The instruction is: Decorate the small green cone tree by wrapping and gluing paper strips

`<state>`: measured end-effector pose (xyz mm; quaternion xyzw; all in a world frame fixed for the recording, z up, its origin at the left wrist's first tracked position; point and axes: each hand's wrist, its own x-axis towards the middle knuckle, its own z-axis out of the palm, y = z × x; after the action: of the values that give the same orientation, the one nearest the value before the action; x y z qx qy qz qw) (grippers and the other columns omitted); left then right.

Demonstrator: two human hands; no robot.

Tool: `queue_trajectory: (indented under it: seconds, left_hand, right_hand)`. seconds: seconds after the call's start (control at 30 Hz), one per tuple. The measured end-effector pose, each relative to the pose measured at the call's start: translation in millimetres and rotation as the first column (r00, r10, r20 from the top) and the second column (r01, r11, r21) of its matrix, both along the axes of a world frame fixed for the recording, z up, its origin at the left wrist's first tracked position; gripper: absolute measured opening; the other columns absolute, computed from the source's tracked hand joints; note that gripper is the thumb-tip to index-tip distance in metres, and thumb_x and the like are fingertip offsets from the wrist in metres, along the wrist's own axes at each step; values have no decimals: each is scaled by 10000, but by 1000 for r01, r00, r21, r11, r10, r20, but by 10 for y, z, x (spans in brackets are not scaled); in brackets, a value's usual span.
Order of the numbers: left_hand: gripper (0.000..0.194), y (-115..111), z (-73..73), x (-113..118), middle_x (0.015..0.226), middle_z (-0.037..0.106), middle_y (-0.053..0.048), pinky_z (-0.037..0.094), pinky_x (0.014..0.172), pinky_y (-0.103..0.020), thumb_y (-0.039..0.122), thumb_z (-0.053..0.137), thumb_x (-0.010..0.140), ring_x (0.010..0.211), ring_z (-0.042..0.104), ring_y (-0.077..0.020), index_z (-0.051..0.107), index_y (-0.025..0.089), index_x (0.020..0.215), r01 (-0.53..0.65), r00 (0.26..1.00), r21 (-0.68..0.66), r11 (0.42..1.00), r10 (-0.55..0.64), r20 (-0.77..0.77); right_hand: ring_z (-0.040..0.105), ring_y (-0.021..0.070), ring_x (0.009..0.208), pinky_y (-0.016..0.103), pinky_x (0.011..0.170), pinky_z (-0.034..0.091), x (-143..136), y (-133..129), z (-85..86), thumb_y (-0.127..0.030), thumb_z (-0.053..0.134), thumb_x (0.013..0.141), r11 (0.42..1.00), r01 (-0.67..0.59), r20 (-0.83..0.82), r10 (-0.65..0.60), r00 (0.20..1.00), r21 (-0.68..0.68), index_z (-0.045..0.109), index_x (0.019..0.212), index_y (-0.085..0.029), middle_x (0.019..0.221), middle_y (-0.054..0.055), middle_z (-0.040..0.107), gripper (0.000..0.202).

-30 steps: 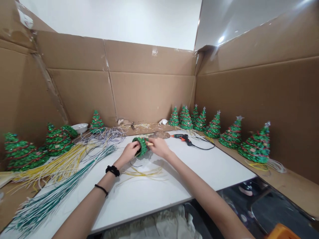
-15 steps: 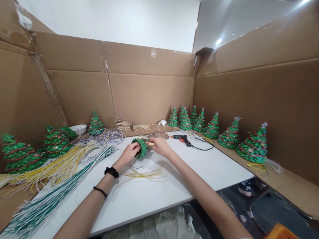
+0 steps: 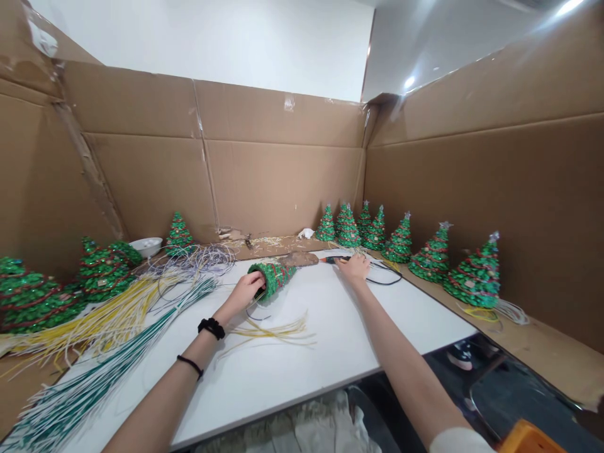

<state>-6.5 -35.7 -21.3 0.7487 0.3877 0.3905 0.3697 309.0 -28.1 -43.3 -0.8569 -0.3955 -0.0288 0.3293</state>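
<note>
The left hand holds a tree on its side near the middle of the white bench. The tree is hollow, like a cup, and some left fingers go into its open end and pinch the rim. Its tip points right. The right hand is on the glue gun, but I cannot tell how tight those fingers are. The gun's orange tip is by a brown pad. At the back left, a white bowl has white bits in it, too small to name. Loose yellow strings lie in front of the tree.
</note>
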Motion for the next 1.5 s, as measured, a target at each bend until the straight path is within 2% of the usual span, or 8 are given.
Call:
queue_trajectory:
  seconds: [0.23,0.4,0.53,0.67,0.77,0.83,1.17,1.5]
  left_hand:
    - [184,-9,23,-46,567,513,9,362,577,-259,321,511,672,567,463,-133,527,162,582,44,998,-68,997,-41,46]
    - [126,16,14,-82,554,524,12,365,573,-259,255,499,649,556,464,-131,538,160,575,62,997,-90,994,-58,47]
    - [149,20,20,-78,647,607,-13,427,671,-285,282,524,672,651,530,-158,595,152,676,106,993,-127,986,-99,56]
    - [263,7,17,-65,892,681,-53,436,837,-322,336,543,712,861,576,-191,638,156,880,140,987,-122,983,-130,90]
    - [299,33,-28,-64,970,676,-60,429,871,-324,336,547,716,888,579,-188,634,161,942,148,984,-99,984,-137,113]
    - [289,67,-75,-66,957,671,-57,431,862,-319,322,546,712,859,578,-180,629,156,934,150,982,-96,984,-138,126]
    - [202,22,-173,-76,647,481,22,358,585,-228,350,471,792,608,423,-113,512,162,732,7,997,17,1000,-9,79]
    - [229,-22,-209,-92,640,480,18,352,589,-235,321,366,858,608,416,-129,471,184,707,-40,997,208,977,54,-61]
  right_hand:
    - [475,366,1132,452,880,367,-35,-12,-24,-375,616,727,993,25,3,-25,1000,-112,581,1118,-63,1207,267,522,501]
    - [570,331,1036,398,840,408,4,-22,55,-357,586,757,989,-36,-40,30,999,-143,645,1021,-63,1067,232,619,400]
    - [614,265,916,331,773,439,-106,-2,230,-401,525,793,971,-211,-30,216,976,108,662,963,-124,961,144,671,353]
    - [592,234,908,323,801,447,-385,-29,424,-413,532,786,719,-518,168,503,848,464,637,956,-145,978,116,655,334]
    - [576,226,910,335,822,445,-608,-76,462,-420,564,782,538,-695,326,625,709,477,616,985,-155,951,100,644,337]
    - [563,233,949,350,859,430,-707,-98,437,-418,570,793,478,-763,390,664,638,435,604,1014,-155,977,106,638,346]
    - [536,271,988,391,851,409,-748,-31,259,-437,552,816,539,-771,384,669,637,339,591,1069,-176,1047,119,620,365]
    - [537,261,899,366,812,413,-810,-20,199,-495,526,822,588,-720,355,627,694,368,603,1025,-150,961,117,619,408]
